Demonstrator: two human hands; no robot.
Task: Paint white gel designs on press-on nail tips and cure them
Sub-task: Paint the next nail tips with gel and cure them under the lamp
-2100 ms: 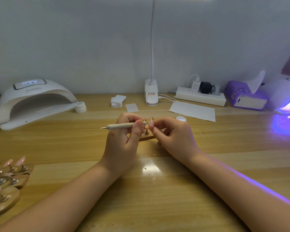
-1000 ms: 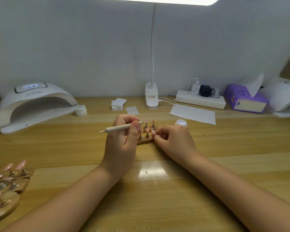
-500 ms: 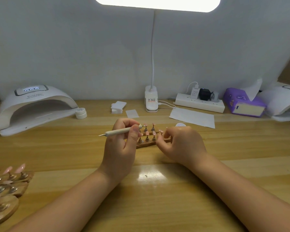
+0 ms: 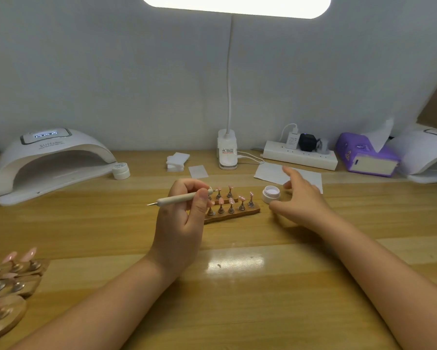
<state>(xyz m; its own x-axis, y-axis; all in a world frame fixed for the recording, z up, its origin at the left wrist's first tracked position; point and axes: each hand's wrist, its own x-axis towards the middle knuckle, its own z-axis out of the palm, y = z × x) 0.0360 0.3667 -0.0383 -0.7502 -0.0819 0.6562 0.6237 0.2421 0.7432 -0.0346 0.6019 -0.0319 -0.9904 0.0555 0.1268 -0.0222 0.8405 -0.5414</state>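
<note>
Now your right hand (image 4: pixel 300 198) has left the nail tips (image 4: pixel 231 198) it was handling half a second ago and hovers, fingers spread and grasping nothing, just beside the open gel pot (image 4: pixel 271 194). Your left hand (image 4: pixel 184 213) keeps the dotting pen (image 4: pixel 184 197) pinched, its far end over the rack (image 4: pixel 237 213), which lies on the table between your hands. The tips stand unattended on their pegs. Judgement: you are going for the gel pot; curing is not yet begun.
</note>
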